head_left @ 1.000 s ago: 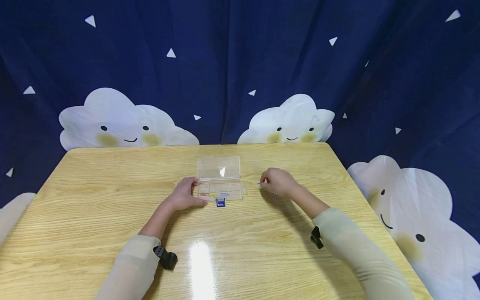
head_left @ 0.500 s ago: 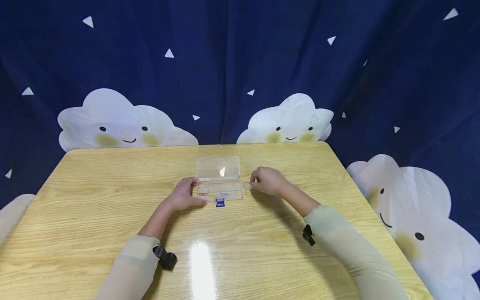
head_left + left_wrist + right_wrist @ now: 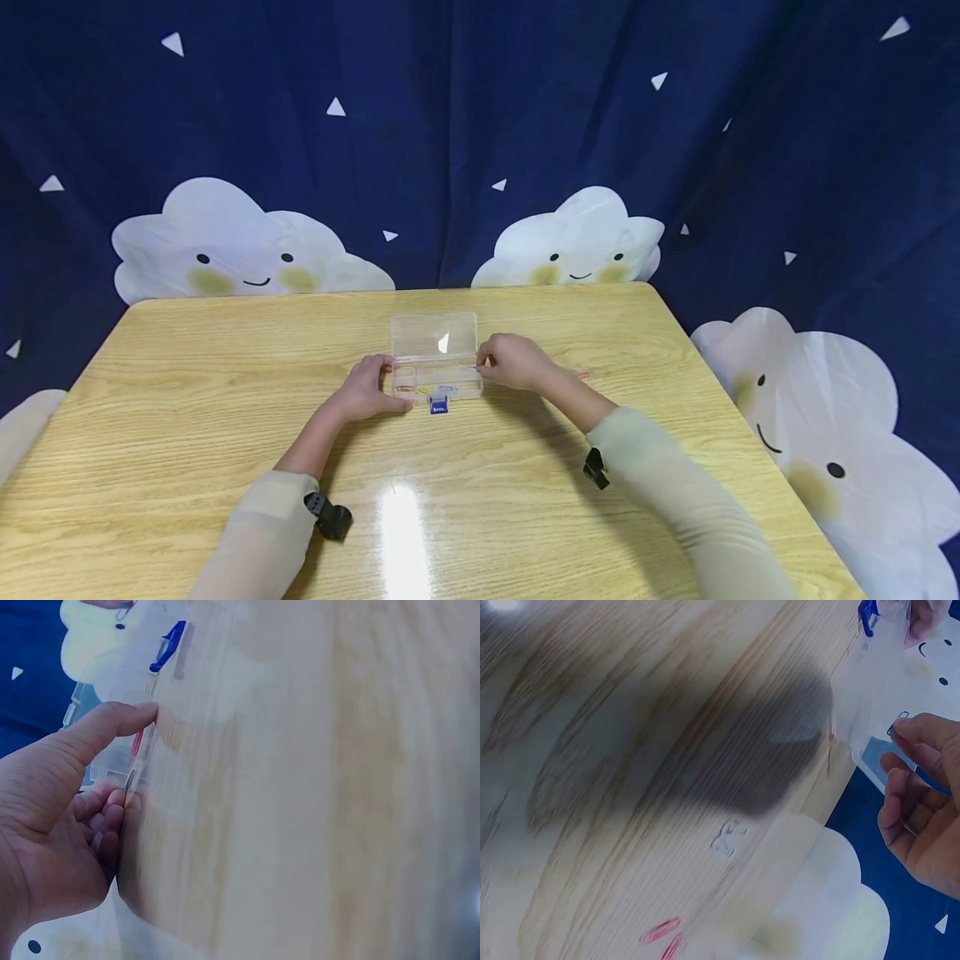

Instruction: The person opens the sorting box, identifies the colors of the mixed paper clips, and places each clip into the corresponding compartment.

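Observation:
A clear plastic compartment box [image 3: 471, 390] lies on the table, its lid [image 3: 420, 337] raised at the back and its blue latch [image 3: 438, 405] at the front. My left hand [image 3: 365, 390] holds the box's left end, thumb at the front corner and fingers round the side. Inside the front compartments lie a red paper clip [image 3: 405, 388], a yellow paper clip [image 3: 422, 390] and a blue paper clip [image 3: 447, 389]. Over the right end, my right hand [image 3: 517, 362] pinches another blue paper clip [image 3: 897, 724] between thumb and index finger; its other fingers curl loosely.
Pale paper clips [image 3: 729, 838] lie on the wooden table [image 3: 480, 500] right of the box. Near them are two pink-red paper clips [image 3: 660, 930]. A dark blue curtain [image 3: 450, 125] with cloud prints hangs behind the table's far edge.
My right hand has moved left with the pinched blue paper clip, from the table beside the box to over its right end. The left hand stays at the box.

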The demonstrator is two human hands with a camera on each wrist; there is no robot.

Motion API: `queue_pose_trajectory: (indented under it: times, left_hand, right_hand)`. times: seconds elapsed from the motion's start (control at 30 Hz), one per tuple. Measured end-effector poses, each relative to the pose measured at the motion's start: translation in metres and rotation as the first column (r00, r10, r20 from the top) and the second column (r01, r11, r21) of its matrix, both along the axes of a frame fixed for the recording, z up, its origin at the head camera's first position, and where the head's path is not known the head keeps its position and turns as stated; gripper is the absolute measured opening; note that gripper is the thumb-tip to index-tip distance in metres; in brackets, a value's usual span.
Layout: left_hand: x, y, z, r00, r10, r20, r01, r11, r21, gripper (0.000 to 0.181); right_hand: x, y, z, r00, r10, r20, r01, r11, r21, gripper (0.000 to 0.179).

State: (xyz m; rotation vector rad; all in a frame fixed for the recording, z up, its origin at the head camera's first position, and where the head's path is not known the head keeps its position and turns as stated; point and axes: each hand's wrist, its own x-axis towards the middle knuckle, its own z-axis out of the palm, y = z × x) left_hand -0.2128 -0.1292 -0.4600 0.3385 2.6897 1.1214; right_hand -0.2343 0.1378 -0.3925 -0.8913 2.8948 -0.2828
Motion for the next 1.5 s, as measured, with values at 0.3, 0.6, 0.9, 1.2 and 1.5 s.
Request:
queue_pose_trajectory:
  times: [0.3,0.6,0.9,1.2,1.5]
  left_hand:
    - [0.000,-0.001,-0.001,1.000,-0.007,-0.008,0.007,1.000,-0.001,0.076]
    - [0.001,-0.001,0.001,1.000,-0.003,-0.002,0.003,1.000,0.014,0.074]
    - [0.000,-0.001,-0.001,1.000,-0.001,-0.010,0.001,1.000,0.010,0.075]
    - [0.000,0.000,0.000,1.000,-0.006,-0.007,0.006,1.000,0.009,0.076]
    - [0.000,-0.001,0.000,1.000,-0.007,-0.002,0.007,1.000,0.029,0.076]
  right_hand:
    - [0.001,-0.016,-0.006,0.999,0.015,0.046,-0.014,1.000,-0.009,0.009]
    - [0.005,-0.029,-0.005,0.998,0.027,0.054,-0.027,1.000,-0.003,0.010]
    - [0.005,-0.034,-0.006,0.998,0.020,0.066,-0.020,1.000,-0.006,0.010]
    - [0.003,-0.019,-0.003,0.999,-0.013,0.043,0.014,0.999,-0.034,0.012]
    - [0.001,0.013,0.000,0.997,-0.064,0.032,0.065,0.998,-0.018,0.015]
